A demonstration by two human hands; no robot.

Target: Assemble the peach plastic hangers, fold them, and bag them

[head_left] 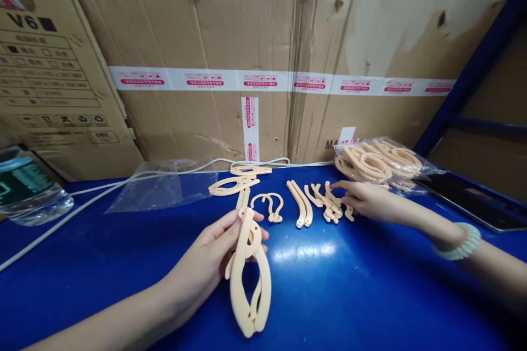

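My left hand (218, 249) is closed around a beige folding clothes hanger (265, 290), whose folded arms point down toward me. The wrapped fingers partly hide its upper end. To the right, my right hand (364, 200) reaches over a small pile of short curved hanger pieces (330, 209), its index finger stretched out at the pile's far edge. Its fingers are apart, and one small piece (349, 213) lies partly under them. Left of the pile are a pair of long hanger arms (302, 208) and some curved hanger hooks (276, 208). A white beaded bracelet (459, 242) circles my right wrist.
Folded hangers (230, 185) lie behind my left hand, near a clear plastic bag (164, 189) and a white cable (102, 189). Bagged hanger parts (376, 162) and a dark phone (473, 203) lie right. A water bottle (31, 189) stands left. Cardboard boxes (197, 137) back the blue table (329, 301).
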